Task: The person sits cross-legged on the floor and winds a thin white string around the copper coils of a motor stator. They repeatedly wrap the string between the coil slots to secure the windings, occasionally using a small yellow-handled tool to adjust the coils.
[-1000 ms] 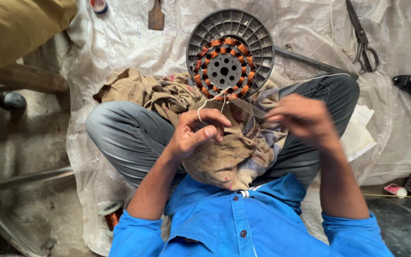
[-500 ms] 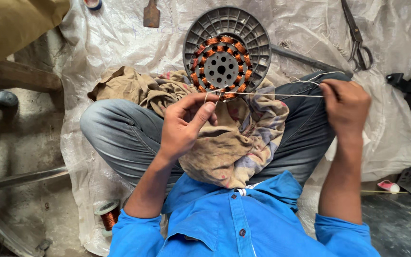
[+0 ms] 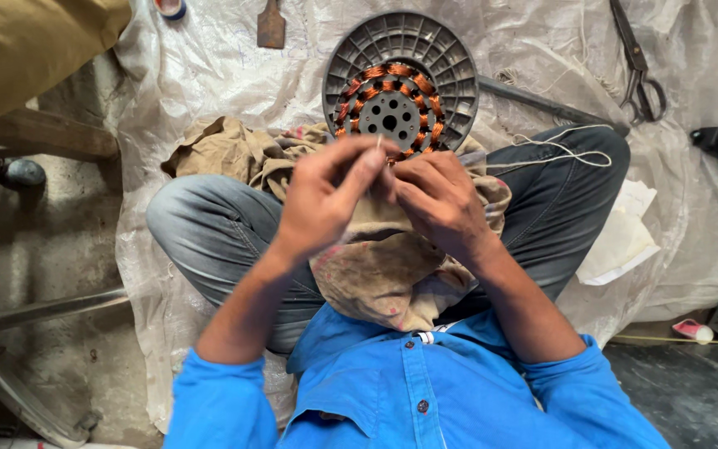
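Note:
A round grey motor stator (image 3: 400, 83) with copper windings leans against my crossed legs. Just below it my left hand (image 3: 326, 199) and my right hand (image 3: 434, 199) meet, fingertips pinched together on a thin white string (image 3: 563, 150). The string loops away over my right knee. A stained tan cloth (image 3: 376, 266) lies across my lap under both hands.
I sit on a white plastic sheet (image 3: 209, 75). Scissors (image 3: 637, 66) lie at the far right, a dark metal rod (image 3: 542, 104) runs behind the stator, a small scraper (image 3: 271, 25) lies at the top, white paper (image 3: 625, 241) lies by my right knee. A wooden plank (image 3: 35, 137) lies left.
My right hand, which had pulled the string out taut to the right, has come back to meet my left hand below the stator. The string now lies slack over my knee.

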